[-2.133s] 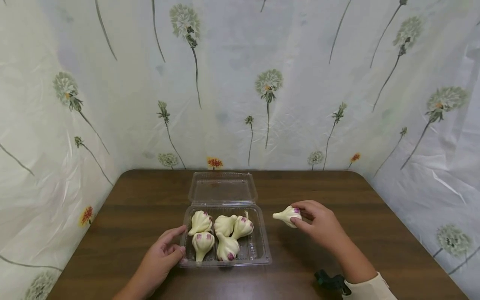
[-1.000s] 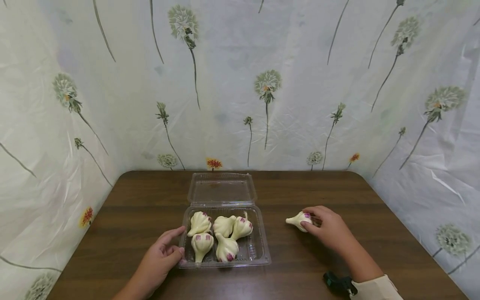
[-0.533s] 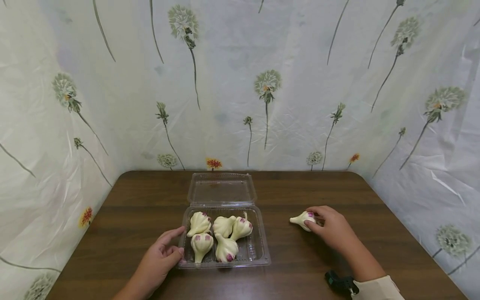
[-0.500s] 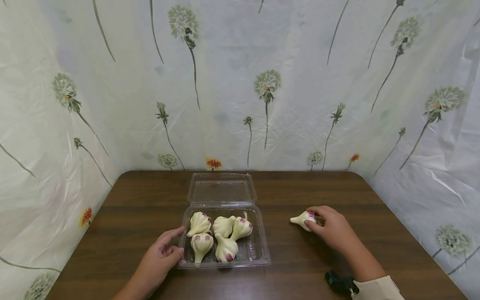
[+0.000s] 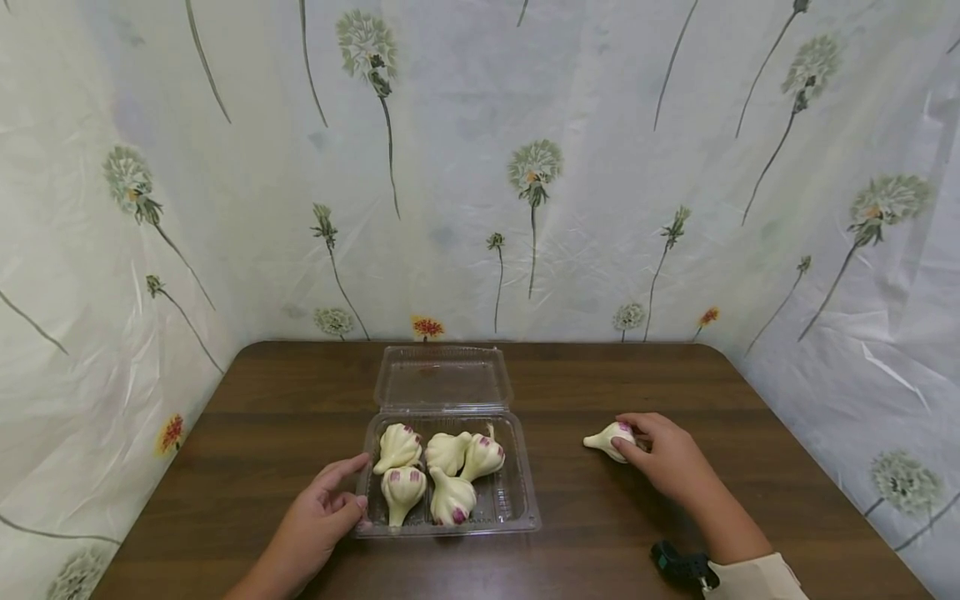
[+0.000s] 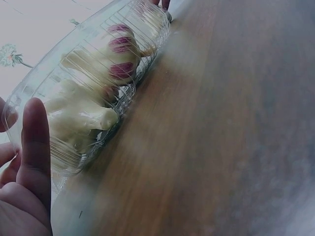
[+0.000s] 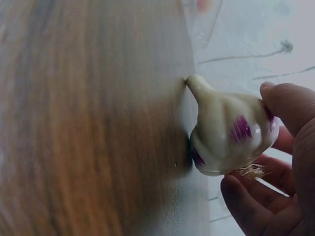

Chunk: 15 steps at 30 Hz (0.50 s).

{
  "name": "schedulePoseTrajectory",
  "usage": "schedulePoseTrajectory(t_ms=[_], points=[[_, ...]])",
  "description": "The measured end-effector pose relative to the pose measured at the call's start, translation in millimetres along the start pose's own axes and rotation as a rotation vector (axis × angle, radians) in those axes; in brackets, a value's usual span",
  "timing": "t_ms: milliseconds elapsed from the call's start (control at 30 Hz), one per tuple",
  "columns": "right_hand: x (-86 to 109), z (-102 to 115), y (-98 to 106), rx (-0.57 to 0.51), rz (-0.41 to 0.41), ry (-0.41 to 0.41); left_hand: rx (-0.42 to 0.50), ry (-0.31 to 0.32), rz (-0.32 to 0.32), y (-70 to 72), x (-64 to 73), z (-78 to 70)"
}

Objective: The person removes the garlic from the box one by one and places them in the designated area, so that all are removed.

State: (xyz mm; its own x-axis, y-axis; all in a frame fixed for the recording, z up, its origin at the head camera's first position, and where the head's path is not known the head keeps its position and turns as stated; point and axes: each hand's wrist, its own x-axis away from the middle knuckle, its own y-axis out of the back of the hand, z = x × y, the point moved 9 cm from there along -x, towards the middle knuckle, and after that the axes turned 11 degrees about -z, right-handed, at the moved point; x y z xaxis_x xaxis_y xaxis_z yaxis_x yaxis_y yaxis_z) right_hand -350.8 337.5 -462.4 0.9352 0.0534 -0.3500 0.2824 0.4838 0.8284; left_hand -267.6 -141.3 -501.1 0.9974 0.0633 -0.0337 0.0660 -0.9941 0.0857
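Note:
In the head view my left hand (image 5: 322, 508) holds the left side of a clear plastic container (image 5: 521, 500), its thumb at the near left corner. The left wrist view shows the thumb (image 6: 35, 142) upright against the wall, with other fingers partly cut off. Several garlic bulbs (image 5: 453, 497), cream with purple patches, lie in the container. To the right of it, my right hand (image 5: 667, 454) grips another garlic bulb (image 5: 613, 440) by its root end, the stem pointing left. In the right wrist view that bulb (image 7: 231, 128) is at the tabletop, between thumb and fingers.
The container's hinged lid (image 5: 444, 379) lies folded back behind it. Everything stands on a dark brown wooden table (image 5: 600, 375). A flower-printed sheet (image 5: 450, 167) hangs behind and at both sides. A dark wrist strap (image 5: 678, 567) is near the right sleeve.
My right hand has moved right and slightly toward me with the garlic bulb, slowing to a small shift lately. The left hand and the container have stayed in place.

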Motion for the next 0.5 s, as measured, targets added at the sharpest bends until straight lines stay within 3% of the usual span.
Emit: schedulePoseTrajectory(t_ms=[500], points=[[1.0, -2.6, -2.4, -0.005, 0.023, 0.009, 0.004, -0.003, 0.008, 0.3, -0.8, 0.9]])
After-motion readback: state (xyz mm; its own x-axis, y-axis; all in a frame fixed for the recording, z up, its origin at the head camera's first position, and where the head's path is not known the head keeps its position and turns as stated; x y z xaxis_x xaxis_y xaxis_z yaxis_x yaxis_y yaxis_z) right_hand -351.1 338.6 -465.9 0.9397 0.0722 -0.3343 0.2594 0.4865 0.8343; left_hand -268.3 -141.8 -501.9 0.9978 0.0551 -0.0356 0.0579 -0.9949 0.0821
